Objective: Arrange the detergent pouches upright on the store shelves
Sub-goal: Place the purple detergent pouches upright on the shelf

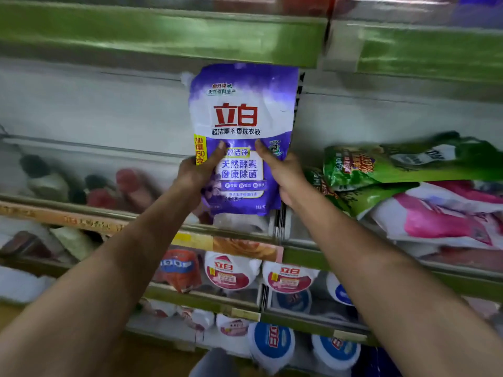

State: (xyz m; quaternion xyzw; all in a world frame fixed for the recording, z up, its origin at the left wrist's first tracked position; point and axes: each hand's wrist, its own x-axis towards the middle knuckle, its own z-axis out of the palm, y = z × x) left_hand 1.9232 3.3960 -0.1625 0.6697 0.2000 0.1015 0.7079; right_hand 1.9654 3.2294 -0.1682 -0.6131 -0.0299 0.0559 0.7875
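Both hands, left and right, grip a purple detergent pouch upright by its lower half, thumbs pressed on its front, in front of the shelf. Right of the purple pouch, green pouches and pink pouches lie flat, apparently awaiting standing.

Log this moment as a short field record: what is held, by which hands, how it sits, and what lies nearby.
held item: purple and white plastic detergent pouch
orientation: upright, label facing the camera
left hand: grips the pouch's lower left edge
right hand: grips the pouch's lower right edge
nearby: green plastic pouches lying flat on pink and white pouches, to the right
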